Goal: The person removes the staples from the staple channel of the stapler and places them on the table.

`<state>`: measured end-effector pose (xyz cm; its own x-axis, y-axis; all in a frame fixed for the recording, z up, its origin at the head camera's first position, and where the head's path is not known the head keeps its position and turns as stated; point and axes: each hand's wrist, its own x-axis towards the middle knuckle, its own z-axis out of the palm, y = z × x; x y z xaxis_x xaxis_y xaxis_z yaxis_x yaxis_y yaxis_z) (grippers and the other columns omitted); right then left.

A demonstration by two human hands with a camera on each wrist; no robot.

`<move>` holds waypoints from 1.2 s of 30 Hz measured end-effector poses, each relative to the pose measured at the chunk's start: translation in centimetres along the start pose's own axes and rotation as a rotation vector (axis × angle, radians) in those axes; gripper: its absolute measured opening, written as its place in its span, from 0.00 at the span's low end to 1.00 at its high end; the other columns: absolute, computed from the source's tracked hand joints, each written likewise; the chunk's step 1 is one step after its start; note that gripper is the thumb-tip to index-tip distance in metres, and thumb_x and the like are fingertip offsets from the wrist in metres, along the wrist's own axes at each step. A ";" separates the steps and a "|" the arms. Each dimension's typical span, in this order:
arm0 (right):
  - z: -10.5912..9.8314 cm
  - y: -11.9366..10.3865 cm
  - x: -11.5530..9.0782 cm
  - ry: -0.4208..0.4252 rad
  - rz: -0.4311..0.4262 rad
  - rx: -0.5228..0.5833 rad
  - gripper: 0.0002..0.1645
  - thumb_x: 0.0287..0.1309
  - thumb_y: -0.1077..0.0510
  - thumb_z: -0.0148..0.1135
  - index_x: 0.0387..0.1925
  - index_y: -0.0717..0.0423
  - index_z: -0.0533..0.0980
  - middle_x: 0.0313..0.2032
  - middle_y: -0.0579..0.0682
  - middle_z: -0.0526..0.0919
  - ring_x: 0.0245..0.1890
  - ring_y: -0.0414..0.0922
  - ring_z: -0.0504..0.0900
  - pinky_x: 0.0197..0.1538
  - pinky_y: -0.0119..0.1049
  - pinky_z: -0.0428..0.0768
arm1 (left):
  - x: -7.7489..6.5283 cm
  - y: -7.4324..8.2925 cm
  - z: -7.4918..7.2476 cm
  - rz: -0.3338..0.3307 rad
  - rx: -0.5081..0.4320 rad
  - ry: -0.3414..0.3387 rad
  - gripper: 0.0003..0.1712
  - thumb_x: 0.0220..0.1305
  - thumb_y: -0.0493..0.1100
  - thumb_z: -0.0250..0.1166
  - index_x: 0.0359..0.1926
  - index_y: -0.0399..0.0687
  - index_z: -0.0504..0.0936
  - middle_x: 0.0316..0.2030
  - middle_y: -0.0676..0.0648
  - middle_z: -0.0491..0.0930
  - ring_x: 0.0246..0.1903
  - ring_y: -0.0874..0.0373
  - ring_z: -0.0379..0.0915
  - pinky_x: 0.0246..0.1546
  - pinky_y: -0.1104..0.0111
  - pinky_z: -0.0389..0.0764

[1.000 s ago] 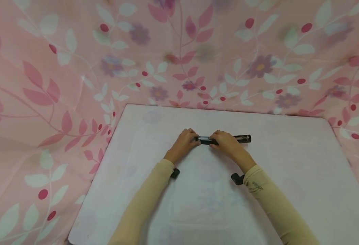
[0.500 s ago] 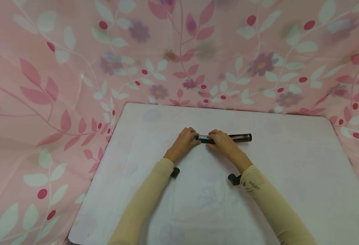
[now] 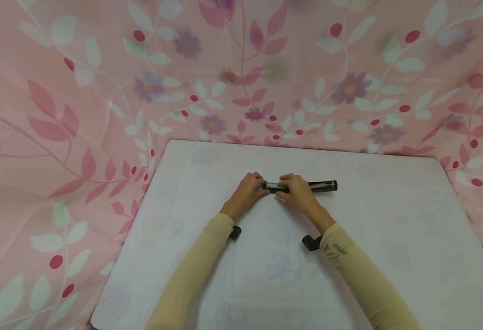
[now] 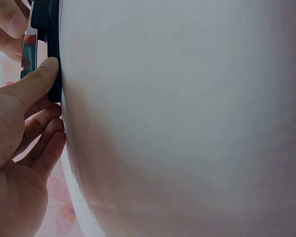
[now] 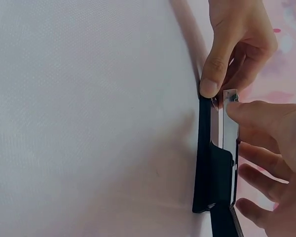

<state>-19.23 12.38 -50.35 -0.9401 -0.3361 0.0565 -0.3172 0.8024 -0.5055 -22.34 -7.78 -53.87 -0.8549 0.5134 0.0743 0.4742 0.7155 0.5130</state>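
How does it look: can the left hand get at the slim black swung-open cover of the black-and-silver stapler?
Probably not directly: the left hand grips the opposite end of the black base, and the right hand, pinching the silver metal magazine, lies between it and the swung-open cover.

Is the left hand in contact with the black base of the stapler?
Touching. The right wrist view shows the left hand with its thumb on one end of the black stapler base, no gap between.

Left arm [image 3: 196, 270]: stretched forward, slanted toward the middle.
Right arm [image 3: 363, 275]: stretched forward, slanted in.
Left hand [image 3: 246, 192]: thumb [image 4: 37, 81] pressed in, fingers [image 4: 50, 152] curled.
Right hand [image 3: 301, 191]: held near the left, thumb [image 5: 254, 114] and fingers [image 5: 266, 160] pinched.
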 end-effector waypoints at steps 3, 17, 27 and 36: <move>-0.1 -0.2 0.0 0.011 0.007 -0.027 0.16 0.55 0.55 0.72 0.43 0.61 0.85 0.55 0.59 0.82 0.56 0.59 0.78 0.58 0.58 0.75 | 0.0 -0.1 0.1 0.001 0.000 0.003 0.22 0.62 0.50 0.68 0.53 0.42 0.84 0.48 0.46 0.80 0.48 0.53 0.71 0.53 0.63 0.75; -0.4 -2.4 0.8 0.074 0.035 -0.149 0.11 0.55 0.53 0.72 0.36 0.57 0.87 0.50 0.54 0.85 0.50 0.54 0.82 0.51 0.49 0.81 | -0.3 -0.1 0.1 -0.008 0.007 0.020 0.21 0.60 0.49 0.70 0.50 0.42 0.85 0.47 0.45 0.80 0.47 0.51 0.72 0.51 0.62 0.75; -0.3 -2.9 1.1 0.120 -0.002 -0.295 0.11 0.55 0.53 0.72 0.36 0.57 0.86 0.47 0.52 0.86 0.46 0.52 0.84 0.44 0.46 0.84 | -0.1 0.0 0.1 0.010 -0.011 0.024 0.20 0.60 0.47 0.70 0.49 0.41 0.86 0.46 0.44 0.80 0.47 0.51 0.72 0.51 0.61 0.75; 0.1 -2.7 1.5 0.180 -0.059 -0.373 0.12 0.54 0.51 0.72 0.34 0.56 0.84 0.41 0.52 0.86 0.41 0.51 0.83 0.40 0.46 0.84 | 0.1 -0.1 0.2 0.012 0.003 0.027 0.20 0.60 0.48 0.70 0.49 0.42 0.86 0.46 0.45 0.80 0.46 0.52 0.72 0.50 0.63 0.75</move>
<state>-19.79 9.63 -48.97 -0.9154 -0.3213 0.2426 -0.3630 0.9193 -0.1522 -22.45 -7.67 -54.04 -0.8543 0.5094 0.1034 0.4854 0.7107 0.5091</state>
